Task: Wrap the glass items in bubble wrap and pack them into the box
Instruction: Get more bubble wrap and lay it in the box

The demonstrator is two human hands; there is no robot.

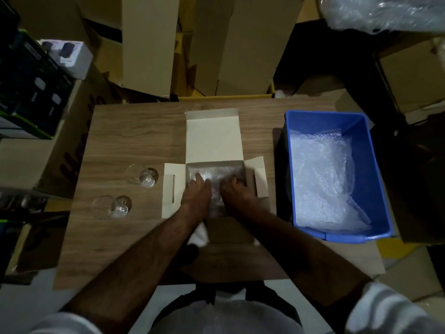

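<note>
An open white cardboard box (213, 138) sits mid-table with its lid and side flaps spread flat. Inside it lies a bubble-wrapped bundle (215, 175). My left hand (196, 192) rests on the bundle's left part with fingers fairly straight, pressing down. Curled over the bundle's right part, my right hand (234, 191) reaches toward the box's right wall; its grip is partly hidden. Two bare clear glasses lie on their sides left of the box: one farther back (144, 177), one nearer me (113, 206).
A blue plastic bin (370, 165) holding loose bubble wrap (322, 179) stands at the table's right. Cardboard cartons (228, 44) crowd behind the wooden table (134, 141). A dark crate (31, 88) stands at the left, and more bubble wrap (385, 10) hangs top right.
</note>
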